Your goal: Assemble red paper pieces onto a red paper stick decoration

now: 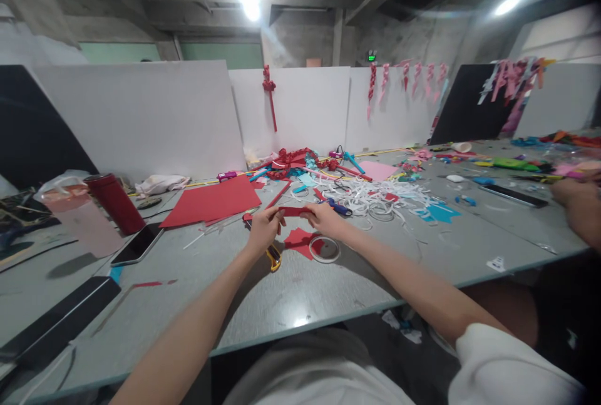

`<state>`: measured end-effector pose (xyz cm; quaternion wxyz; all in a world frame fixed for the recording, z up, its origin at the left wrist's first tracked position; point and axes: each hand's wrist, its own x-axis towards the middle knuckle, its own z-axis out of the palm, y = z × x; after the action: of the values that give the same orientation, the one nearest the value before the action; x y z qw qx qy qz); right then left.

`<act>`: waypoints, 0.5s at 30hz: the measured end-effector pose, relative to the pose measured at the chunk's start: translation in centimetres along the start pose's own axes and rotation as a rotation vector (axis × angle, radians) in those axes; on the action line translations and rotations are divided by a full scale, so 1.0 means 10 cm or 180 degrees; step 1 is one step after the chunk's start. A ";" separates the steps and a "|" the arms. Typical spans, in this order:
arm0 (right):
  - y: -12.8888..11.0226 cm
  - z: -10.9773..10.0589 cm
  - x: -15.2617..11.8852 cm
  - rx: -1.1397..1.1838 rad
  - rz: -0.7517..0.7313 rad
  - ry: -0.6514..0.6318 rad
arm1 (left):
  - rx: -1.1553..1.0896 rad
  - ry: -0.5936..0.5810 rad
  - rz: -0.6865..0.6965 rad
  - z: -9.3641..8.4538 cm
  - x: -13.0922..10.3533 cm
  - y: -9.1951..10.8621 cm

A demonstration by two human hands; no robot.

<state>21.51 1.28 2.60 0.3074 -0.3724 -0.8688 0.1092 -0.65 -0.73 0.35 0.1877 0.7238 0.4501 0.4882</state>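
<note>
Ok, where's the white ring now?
In the head view, the white ring lies on the table just right of centre, partly over red paper pieces, below the right hand.

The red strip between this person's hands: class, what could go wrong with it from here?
1. The red strip is held by the left hand and right hand, so an uneven pull might crease it.
2. A yellow-handled tool lies by the left wrist; if it is a cutter, it could nick skin. Its blade cannot be made out.
3. Tangled white strips beyond the right hand might snag it.
</note>
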 end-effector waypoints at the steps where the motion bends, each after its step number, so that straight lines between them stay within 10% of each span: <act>1: -0.01 -0.02 0.00 0.0091 0.0012 0.0052 | -0.0091 0.0062 -0.0057 0.02 0.00 0.01; 10: 0.00 -0.09 -0.03 -0.0095 0.0064 0.0277 | -0.0109 0.0401 -0.0225 -0.03 0.04 -0.02; 15: 0.12 -0.26 -0.05 -0.0596 0.0164 -0.0537 | 0.0239 0.0607 -0.0315 -0.09 0.06 -0.10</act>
<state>24.08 1.70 3.94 0.1942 -0.4111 -0.8882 0.0663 -1.89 0.17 0.37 0.1406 0.6574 0.5191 0.5278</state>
